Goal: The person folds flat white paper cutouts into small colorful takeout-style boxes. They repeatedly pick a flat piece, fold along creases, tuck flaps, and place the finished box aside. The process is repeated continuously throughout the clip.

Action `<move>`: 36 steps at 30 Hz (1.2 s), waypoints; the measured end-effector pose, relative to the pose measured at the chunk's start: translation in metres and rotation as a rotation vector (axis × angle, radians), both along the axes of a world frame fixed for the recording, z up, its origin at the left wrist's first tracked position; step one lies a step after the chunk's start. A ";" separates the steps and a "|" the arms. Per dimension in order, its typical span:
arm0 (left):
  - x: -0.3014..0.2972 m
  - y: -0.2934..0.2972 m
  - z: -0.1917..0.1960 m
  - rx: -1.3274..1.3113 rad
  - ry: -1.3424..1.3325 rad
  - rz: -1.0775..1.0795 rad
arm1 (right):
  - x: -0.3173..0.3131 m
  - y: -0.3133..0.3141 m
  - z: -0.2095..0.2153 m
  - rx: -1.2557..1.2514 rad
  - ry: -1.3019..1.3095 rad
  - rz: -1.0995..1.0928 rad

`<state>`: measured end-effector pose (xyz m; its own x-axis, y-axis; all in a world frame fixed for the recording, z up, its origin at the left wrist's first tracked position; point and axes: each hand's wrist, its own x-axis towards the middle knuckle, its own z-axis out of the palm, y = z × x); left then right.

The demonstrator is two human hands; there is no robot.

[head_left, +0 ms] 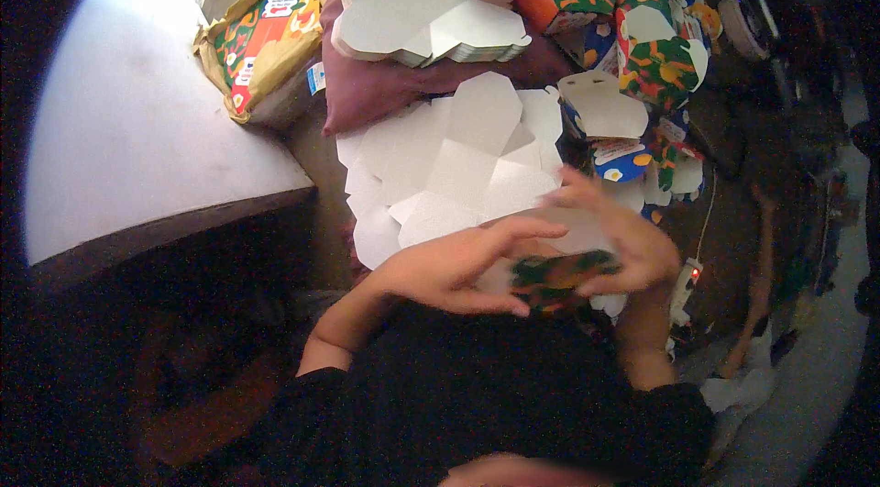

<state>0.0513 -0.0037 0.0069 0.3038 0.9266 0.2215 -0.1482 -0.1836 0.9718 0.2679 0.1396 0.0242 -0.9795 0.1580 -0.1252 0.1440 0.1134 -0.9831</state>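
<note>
A small food carton (564, 281), partly folded, sits between my two hands close to my body. Its near side has a dark green and orange print, and its white inside shows above. My left hand (458, 265) grips the carton's left side, thumb and fingers curved around it. On the right side, my right hand (637, 244) has its thumb against the printed face; its upper fingers are raised and smeared by motion. Just beyond them lie flat white carton blanks (458, 175), overlapping with their flaps spread.
A thick stack of blanks (412, 15) rests on a mauve cushion (348, 93). Several folded printed cartons (655, 56) are heaped at the far right. A paper-wrapped pack (266, 38) stands beside a white tabletop (137, 111) at left. A power strip (686, 294) with a lit red light lies right.
</note>
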 end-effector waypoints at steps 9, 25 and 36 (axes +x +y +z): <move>-0.065 -0.019 -0.079 -0.386 1.039 1.072 | 0.138 0.010 0.035 0.931 0.190 -1.059; -0.053 -0.033 -0.114 -0.569 0.564 1.209 | -0.050 -0.020 -0.115 0.688 -0.337 -0.794; -0.074 -0.015 -0.092 -0.513 0.031 1.033 | -0.013 0.015 -0.050 0.239 0.145 -0.281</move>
<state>-0.0227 -0.0191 -0.0853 -0.6536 0.7152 -0.2475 -0.1324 0.2140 0.9678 0.2553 0.1546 -0.0261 -0.8988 0.4303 0.0840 0.0637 0.3176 -0.9461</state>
